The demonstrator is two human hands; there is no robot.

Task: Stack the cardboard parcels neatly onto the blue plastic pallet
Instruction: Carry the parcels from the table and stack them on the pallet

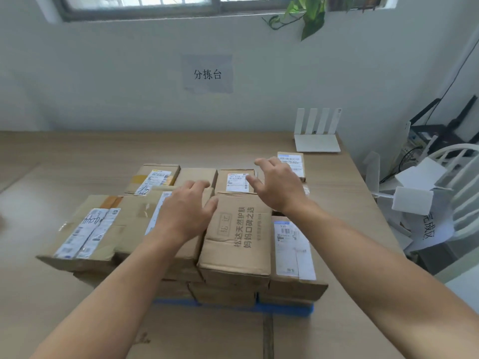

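Several cardboard parcels are stacked in layers on a blue plastic pallet (285, 308), whose front edge shows under the stack. A tall printed box (237, 242) lies on top at the front middle. My left hand (185, 212) rests flat with relaxed fingers on the labelled parcel (153, 216) to its left, thumb against the printed box. My right hand (278, 183) hovers with spread fingers above the rear parcels, near a small labelled box (236, 181) and holds nothing. A separate small parcel (294, 164) sits behind the stack at the right.
The stack stands on a wooden table (77, 156) against a white wall. A white router (317, 137) with antennas is at the back right. Off the table's right edge are a white chair (464, 182), foam pieces and cables.
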